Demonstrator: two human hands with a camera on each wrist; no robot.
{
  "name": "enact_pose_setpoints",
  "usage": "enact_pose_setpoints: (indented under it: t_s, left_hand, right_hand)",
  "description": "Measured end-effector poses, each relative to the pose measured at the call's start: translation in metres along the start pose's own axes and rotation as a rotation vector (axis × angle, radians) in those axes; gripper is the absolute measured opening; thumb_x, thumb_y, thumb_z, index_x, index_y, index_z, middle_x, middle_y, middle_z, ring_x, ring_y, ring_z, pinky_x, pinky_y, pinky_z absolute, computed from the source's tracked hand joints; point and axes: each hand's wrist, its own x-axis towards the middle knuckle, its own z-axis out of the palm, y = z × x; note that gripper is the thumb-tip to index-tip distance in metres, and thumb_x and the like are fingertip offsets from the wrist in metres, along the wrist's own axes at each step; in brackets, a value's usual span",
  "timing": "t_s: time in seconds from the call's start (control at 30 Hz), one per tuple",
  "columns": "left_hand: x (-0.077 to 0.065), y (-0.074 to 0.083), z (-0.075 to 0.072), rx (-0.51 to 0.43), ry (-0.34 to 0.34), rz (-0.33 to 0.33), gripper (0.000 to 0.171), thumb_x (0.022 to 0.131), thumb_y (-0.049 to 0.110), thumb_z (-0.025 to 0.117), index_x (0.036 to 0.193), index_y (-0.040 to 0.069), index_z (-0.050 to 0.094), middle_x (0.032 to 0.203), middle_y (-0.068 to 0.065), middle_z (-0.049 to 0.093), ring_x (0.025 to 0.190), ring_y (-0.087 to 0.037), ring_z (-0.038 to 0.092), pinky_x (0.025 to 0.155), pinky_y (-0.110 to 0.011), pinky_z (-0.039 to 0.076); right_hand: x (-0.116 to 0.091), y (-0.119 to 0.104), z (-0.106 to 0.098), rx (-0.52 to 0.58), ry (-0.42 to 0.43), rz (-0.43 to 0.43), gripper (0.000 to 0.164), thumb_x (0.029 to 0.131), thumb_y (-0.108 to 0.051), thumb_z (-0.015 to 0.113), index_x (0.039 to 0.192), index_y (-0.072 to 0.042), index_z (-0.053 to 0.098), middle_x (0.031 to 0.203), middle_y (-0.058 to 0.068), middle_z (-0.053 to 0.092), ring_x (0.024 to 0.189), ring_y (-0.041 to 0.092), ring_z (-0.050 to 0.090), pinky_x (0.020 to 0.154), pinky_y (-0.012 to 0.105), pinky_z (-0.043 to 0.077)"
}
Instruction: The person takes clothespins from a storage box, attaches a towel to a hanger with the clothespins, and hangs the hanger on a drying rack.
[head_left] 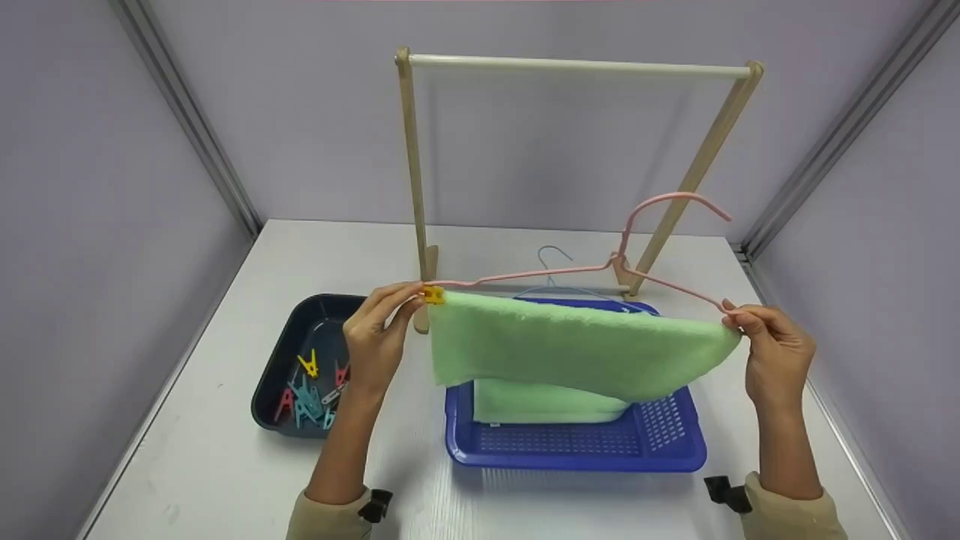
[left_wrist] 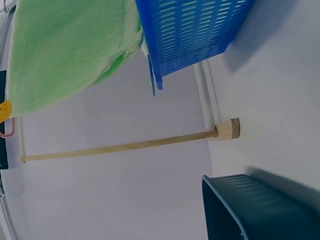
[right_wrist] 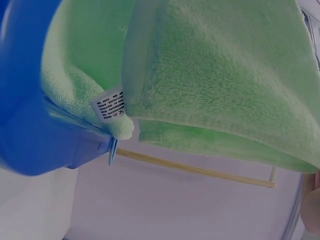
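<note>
A folded light green towel point(head_left: 577, 345) hangs along the lower side of a pink clothes hanger point(head_left: 547, 272), stretched between both hands. My left hand point(head_left: 375, 337) pinches a yellow clothespin point(head_left: 433, 295) at the hanger's left end, by the towel's top corner. That clothespin point(left_wrist: 5, 111) shows at the edge of the left wrist view. With thumb and fingers, my right hand point(head_left: 780, 352) grips the hanger's right end together with the other towel corner. Below, more green towel point(head_left: 540, 405) lies in a blue basket point(head_left: 577, 461). A printed label point(right_wrist: 110, 105) shows in the right wrist view.
A wooden rack with a white bar point(head_left: 577, 66) stands at the back. At the left, a dark tray point(head_left: 262, 397) holds several clothespins point(head_left: 307, 401) in blue, red and yellow. A light blue hanger point(head_left: 555, 259) pokes up behind the towel, at the basket's far side.
</note>
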Motion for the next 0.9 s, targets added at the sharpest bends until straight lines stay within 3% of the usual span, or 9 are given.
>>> enact_pose_setpoints:
  t_s: [0.2, 0.4, 0.67, 0.9]
  left_hand:
    - [-0.0017, -0.0061, -0.0010, 0.014, -0.017, 0.042, 0.034, 0.065, -0.017, 0.072, 0.094, 0.000, 0.071, 0.088, -0.008, 0.065, 0.086, -0.022, 0.059, 0.077, -0.022, 0.049]
    - [0.0016, -0.0059, 0.0003, 0.021, -0.027, 0.064, 0.030, 0.065, -0.016, 0.072, 0.091, -0.002, 0.071, 0.084, -0.007, 0.066, 0.083, -0.021, 0.057, 0.075, -0.020, 0.048]
    - [0.0014, -0.0087, 0.0037, 0.029, -0.036, 0.222, 0.015, 0.075, -0.002, 0.071, 0.090, -0.003, 0.071, 0.085, -0.010, 0.067, 0.080, -0.024, 0.059, 0.075, -0.022, 0.050]
    - [0.0008, -0.0074, 0.0049, 0.087, -0.077, 0.171, 0.031, 0.073, -0.008, 0.071, 0.103, -0.002, 0.068, 0.097, -0.009, 0.066, 0.089, -0.024, 0.057, 0.079, -0.023, 0.048]
  right_hand:
    - [-0.0017, 0.0000, 0.0010, 0.032, -0.025, -0.034, 0.012, 0.079, 0.018, 0.057, 0.079, 0.029, 0.053, 0.069, 0.021, 0.062, 0.080, 0.030, 0.066, 0.083, 0.035, 0.049]
    - [-0.0032, 0.0012, 0.0023, 0.148, 0.008, -0.076, 0.009, 0.076, 0.022, 0.057, 0.075, 0.030, 0.053, 0.066, 0.024, 0.059, 0.063, 0.027, 0.063, 0.087, 0.042, 0.046]
    - [-0.0033, 0.0025, 0.0018, 0.238, 0.012, -0.113, 0.013, 0.075, 0.022, 0.059, 0.072, 0.031, 0.051, 0.064, 0.026, 0.057, 0.061, 0.028, 0.061, 0.088, 0.044, 0.045]
    - [-0.0030, 0.0054, 0.0016, 0.227, 0.019, -0.115, 0.014, 0.075, 0.021, 0.060, 0.071, 0.030, 0.050, 0.064, 0.025, 0.057, 0.061, 0.027, 0.061, 0.088, 0.044, 0.046]
